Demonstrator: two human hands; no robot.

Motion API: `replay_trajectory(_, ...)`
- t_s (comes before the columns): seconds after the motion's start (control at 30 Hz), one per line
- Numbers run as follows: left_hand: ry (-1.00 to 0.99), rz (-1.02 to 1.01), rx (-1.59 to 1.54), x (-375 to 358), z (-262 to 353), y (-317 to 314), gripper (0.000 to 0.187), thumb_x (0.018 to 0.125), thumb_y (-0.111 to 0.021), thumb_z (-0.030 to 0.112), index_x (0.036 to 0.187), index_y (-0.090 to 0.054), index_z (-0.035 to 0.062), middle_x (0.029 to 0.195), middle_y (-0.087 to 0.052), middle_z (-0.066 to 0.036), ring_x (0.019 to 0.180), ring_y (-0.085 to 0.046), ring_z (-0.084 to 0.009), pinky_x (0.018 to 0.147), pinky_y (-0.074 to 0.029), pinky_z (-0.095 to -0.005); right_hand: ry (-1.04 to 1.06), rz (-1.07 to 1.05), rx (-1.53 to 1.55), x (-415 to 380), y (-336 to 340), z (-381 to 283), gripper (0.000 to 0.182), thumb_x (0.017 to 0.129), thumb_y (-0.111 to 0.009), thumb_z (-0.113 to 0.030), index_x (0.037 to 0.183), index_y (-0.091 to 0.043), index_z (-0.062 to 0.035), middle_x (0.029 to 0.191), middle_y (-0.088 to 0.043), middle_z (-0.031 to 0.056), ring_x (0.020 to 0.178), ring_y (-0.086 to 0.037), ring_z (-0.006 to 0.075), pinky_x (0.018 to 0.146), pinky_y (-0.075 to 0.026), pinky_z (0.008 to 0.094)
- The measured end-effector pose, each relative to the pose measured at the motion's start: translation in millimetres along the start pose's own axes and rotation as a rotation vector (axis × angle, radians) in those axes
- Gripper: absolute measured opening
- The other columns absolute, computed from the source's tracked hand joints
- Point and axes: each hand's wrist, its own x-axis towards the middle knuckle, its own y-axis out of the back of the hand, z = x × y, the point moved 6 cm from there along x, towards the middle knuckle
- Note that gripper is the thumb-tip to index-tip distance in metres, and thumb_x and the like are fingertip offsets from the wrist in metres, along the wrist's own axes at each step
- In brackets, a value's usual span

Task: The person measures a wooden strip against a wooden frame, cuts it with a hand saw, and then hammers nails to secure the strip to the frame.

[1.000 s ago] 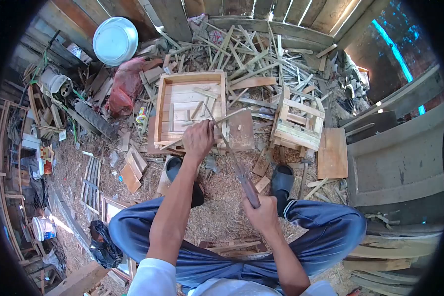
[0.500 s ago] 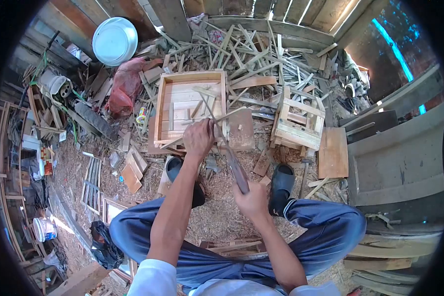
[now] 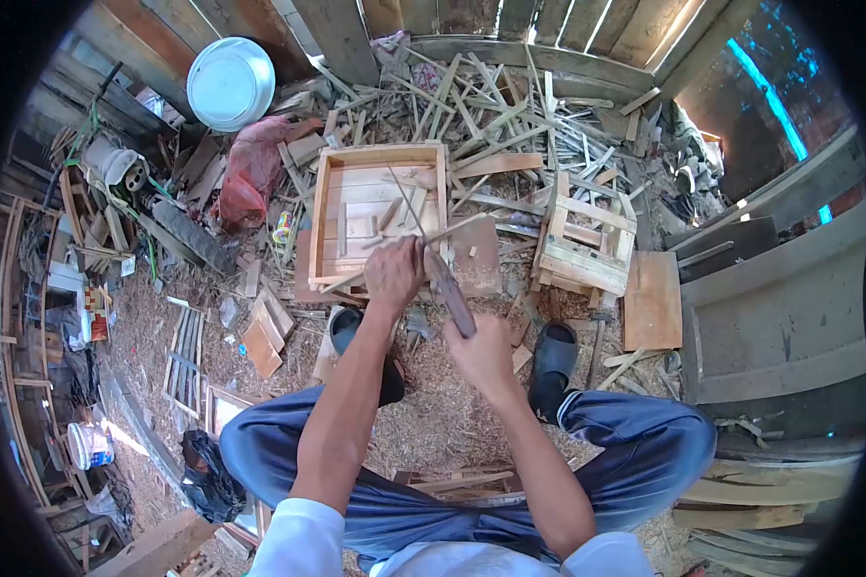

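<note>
Left hand [image 3: 394, 274] is gripping one wooden strip [image 3: 464, 231] over near edge of one wooden box [image 3: 322, 207]. Right hand [image 3: 480, 358] is gripping handle [image 3: 456, 306] of one long-bladed tool [image 3: 441, 274]; blade [image 3: 406, 198] is crossing strip beside left hand. Left hand is hiding part of box edge. Loose pieces [image 3: 390, 213] are lying inside. One slatted frame [image 3: 583, 266] is standing right of box. Strip pile [image 3: 496, 120], uncountable, is lying behind. One basin [image 3: 231, 85], one red bag [image 3: 248, 178] are occupying upper left.
</note>
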Motion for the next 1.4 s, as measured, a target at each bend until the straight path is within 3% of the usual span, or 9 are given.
replay_trajectory(0.1,-0.054,-0.008,0.048,-12.3,6.5,-1.5,0.021,0.096,-0.053,0.023,0.084,-0.061,0.0073,0.070,-0.060,-0.013,0.064,-0.060,-0.0323,0.060,-0.044,-0.0430,0.074,0.071,0.052,-19.4,6.5,15.5,0.032,0.085,-0.066,-0.025,0.073,-0.066,0.0049,0.053,-0.057,0.0187,0.048,-0.060,0.0278,0.052,-0.045,0.0407)
replay_trajectory(0.17,-0.074,-0.008,-0.033,-19.1,11.1,-1.5,0.020,0.096,-0.053,0.022,0.085,-0.061,0.0076,0.070,-0.060,-0.012,0.064,-0.060,-0.0305,0.060,-0.044,-0.0418,0.040,0.088,0.044,-30.3,2.9,8.3,0.031,0.084,-0.066,-0.024,0.071,-0.065,0.0035,0.057,-0.057,0.0239,0.054,-0.062,0.0378,0.053,-0.046,0.0442)
replay_trajectory(0.2,-0.058,-0.007,-0.040,-15.4,9.8,-0.1,0.021,0.096,-0.052,0.022,0.084,-0.061,0.0080,0.069,-0.060,-0.012,0.065,-0.060,-0.0300,0.060,-0.043,-0.0417,-0.096,0.028,0.036,-26.2,1.9,6.5,0.028,0.083,-0.066,-0.023,0.073,-0.066,0.0033,0.058,-0.057,0.0236,0.054,-0.063,0.0367,0.054,-0.046,0.0442)
replay_trajectory(0.33,0.039,-0.048,0.055,4.2,0.8,-3.8,0.022,0.097,-0.052,0.023,0.083,-0.061,0.0080,0.068,-0.060,-0.011,0.065,-0.060,-0.0299,0.061,-0.044,-0.0418,0.012,0.096,0.059,2.3,-16.8,21.9,0.029,0.084,-0.066,-0.022,0.072,-0.065,0.0038,0.057,-0.057,0.0230,0.054,-0.062,0.0362,0.054,-0.045,0.0443)
replay_trajectory(0.6,0.029,0.024,0.042,-3.1,2.6,0.0,0.021,0.096,-0.053,0.023,0.082,-0.062,0.0092,0.068,-0.061,-0.009,0.065,-0.062,-0.0276,0.062,-0.046,-0.0407,-0.083,0.084,0.315,5.0,-23.1,59.6,0.033,0.085,-0.067,-0.024,0.065,-0.066,0.0025,0.050,-0.057,0.0107,0.044,-0.056,0.0201,0.047,-0.041,0.0366)
replay_trajectory(0.8,-0.042,-0.046,0.020,-14.4,5.7,-3.1,0.020,0.097,-0.051,0.022,0.088,-0.061,0.0071,0.074,-0.059,-0.009,0.074,-0.060,-0.0277,0.069,-0.044,-0.0409,-0.013,0.051,0.052,-7.7,16.0,18.8,0.034,0.083,-0.066,-0.027,0.064,-0.067,0.0012,0.048,-0.055,0.0124,0.045,-0.056,0.0213,0.049,-0.042,0.0381)
replay_trajectory(1.2,0.020,-0.201,-0.022,-17.3,-6.0,-8.0,0.024,0.088,-0.058,0.018,0.106,-0.060,0.0027,0.099,-0.061,-0.015,0.097,-0.057,-0.0318,0.083,-0.042,-0.0452,0.059,0.134,0.222,-23.8,25.4,40.9,0.036,0.086,-0.066,-0.027,0.065,-0.061,0.0023,0.048,-0.046,0.0038,0.046,-0.046,0.0110,0.046,-0.035,0.0352)
replay_trajectory(1.33,-0.070,-0.201,-0.001,-8.6,-5.6,2.1,0.021,0.090,-0.057,0.021,0.101,-0.061,0.0042,0.091,-0.064,-0.015,0.094,-0.058,-0.0326,0.084,-0.043,-0.0445,0.084,0.120,0.097,-25.5,18.6,48.9,0.036,0.086,-0.066,-0.027,0.068,-0.062,0.0032,0.048,-0.047,0.0064,0.046,-0.046,0.0117,0.047,-0.036,0.0359)
replay_trajectory(1.4,-0.026,-0.249,-0.071,-5.0,-7.6,4.1,0.022,0.091,-0.057,0.026,0.096,-0.063,0.0048,0.083,-0.065,-0.017,0.090,-0.060,-0.0353,0.082,-0.044,-0.0464,0.114,0.110,0.092,-28.2,13.9,47.8,0.033,0.084,-0.066,-0.024,0.067,-0.063,0.0039,0.053,-0.055,0.0188,0.046,-0.057,0.0277,0.050,-0.043,0.0402)
